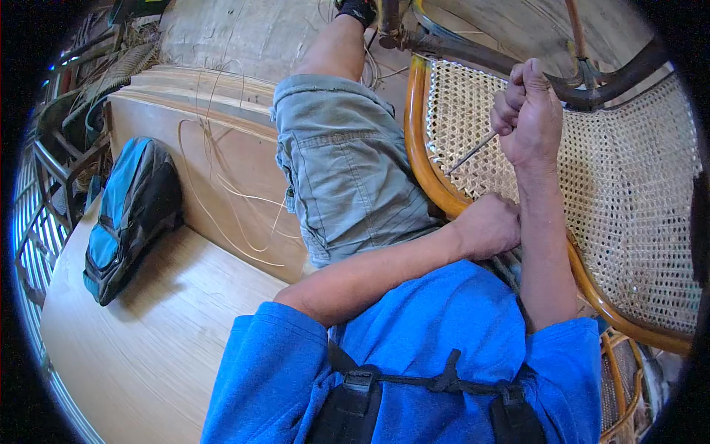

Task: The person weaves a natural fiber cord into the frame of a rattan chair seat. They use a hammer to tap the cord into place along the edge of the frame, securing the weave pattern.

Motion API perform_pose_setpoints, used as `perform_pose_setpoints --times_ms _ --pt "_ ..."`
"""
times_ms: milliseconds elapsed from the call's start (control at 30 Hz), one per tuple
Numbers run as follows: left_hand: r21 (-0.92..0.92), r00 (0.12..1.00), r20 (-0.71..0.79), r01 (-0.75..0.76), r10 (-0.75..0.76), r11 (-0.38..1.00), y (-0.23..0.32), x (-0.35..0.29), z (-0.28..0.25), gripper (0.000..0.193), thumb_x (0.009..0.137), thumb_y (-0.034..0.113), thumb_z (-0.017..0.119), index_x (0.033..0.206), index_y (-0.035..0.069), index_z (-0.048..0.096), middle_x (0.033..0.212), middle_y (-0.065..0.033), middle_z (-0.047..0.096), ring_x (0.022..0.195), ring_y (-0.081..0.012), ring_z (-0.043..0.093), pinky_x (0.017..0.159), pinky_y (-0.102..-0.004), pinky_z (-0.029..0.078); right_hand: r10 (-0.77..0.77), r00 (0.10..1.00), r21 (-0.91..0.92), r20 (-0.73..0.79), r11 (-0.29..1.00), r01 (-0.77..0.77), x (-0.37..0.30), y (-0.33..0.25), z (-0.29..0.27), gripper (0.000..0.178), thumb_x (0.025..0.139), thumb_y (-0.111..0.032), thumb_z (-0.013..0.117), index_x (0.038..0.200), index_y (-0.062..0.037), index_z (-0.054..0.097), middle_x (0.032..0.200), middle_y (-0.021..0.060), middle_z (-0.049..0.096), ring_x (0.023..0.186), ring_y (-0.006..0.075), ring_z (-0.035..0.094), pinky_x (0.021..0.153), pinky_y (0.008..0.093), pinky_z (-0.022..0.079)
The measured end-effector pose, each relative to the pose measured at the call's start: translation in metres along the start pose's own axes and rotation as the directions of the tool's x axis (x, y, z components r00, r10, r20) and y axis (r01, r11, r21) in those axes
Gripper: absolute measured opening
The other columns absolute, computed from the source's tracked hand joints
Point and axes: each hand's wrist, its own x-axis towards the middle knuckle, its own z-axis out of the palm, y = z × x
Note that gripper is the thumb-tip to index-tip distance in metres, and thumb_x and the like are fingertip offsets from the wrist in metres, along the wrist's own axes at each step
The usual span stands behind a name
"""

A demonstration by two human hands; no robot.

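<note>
A woven cane panel [614, 170] in a curved, honey-brown wooden frame [420, 159] rests against my lap on the right. My right hand [531, 111] is raised over the weave, its fist wrapped round a thin metal awl [473, 152]. The awl slants down to the left, with its tip at the weave beside the frame's inner edge; its handle is hidden in my fist. Lower down, my left hand [488, 226] is curled at the frame's near edge, close to my right forearm. Its fingers are turned away, hiding anything they grip.
Left of my leg, a blue and black backpack [133, 214] lies on a pale wooden board [185, 348]. Loose cane strands [229, 214] hang over a stack of plywood sheets [200, 92]. Dark curved poles [481, 55] cross behind the panel. A rattan piece [621, 377] stands at lower right.
</note>
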Motion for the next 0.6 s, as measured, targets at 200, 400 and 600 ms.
perform_pose_setpoints --times_ms 200,400,600 --pt "0.013 0.999 -0.042 -0.026 0.026 1.000 -0.003 0.001 0.004 0.012 0.067 0.018 0.057 0.070 0.007 0.061 0.067 -0.0121 0.060 0.065 -0.0299 0.062 0.058 -0.0421 0.051 0.028 0.999 0.055 -0.020 0.998 -0.027 0.003 0.001 -0.006 0.034 0.088 -0.044 0.054 0.080 -0.0114 0.049 0.052 -0.0070 0.022 0.041 0.0064 0.022 0.036 0.0226 0.020" --pt "-0.011 1.000 -0.008 0.005 -0.005 1.000 -0.001 0.000 0.000 0.012 0.068 0.018 0.056 0.070 0.007 0.060 0.067 -0.0120 0.060 0.065 -0.0303 0.062 0.058 -0.0424 0.051 0.021 1.000 -0.006 0.000 1.000 -0.021 0.003 0.005 -0.005 0.037 0.088 -0.046 0.054 0.079 -0.0107 0.049 0.052 -0.0072 0.022 0.041 0.0061 0.022 0.036 0.0225 0.020" --pt "-0.326 0.992 -0.099 0.039 -0.076 0.944 -0.003 0.001 0.003 0.012 0.076 0.016 0.053 0.080 0.007 0.060 0.078 -0.0137 0.061 0.077 -0.0335 0.061 0.068 -0.0431 0.050 -0.020 0.987 -0.244 0.159 0.968 0.059 -0.016 0.002 0.020 0.034 0.091 -0.039 0.053 0.076 -0.0081 0.051 0.050 -0.0007 0.043 0.038 0.0061 0.037 0.035 0.0226 0.029"
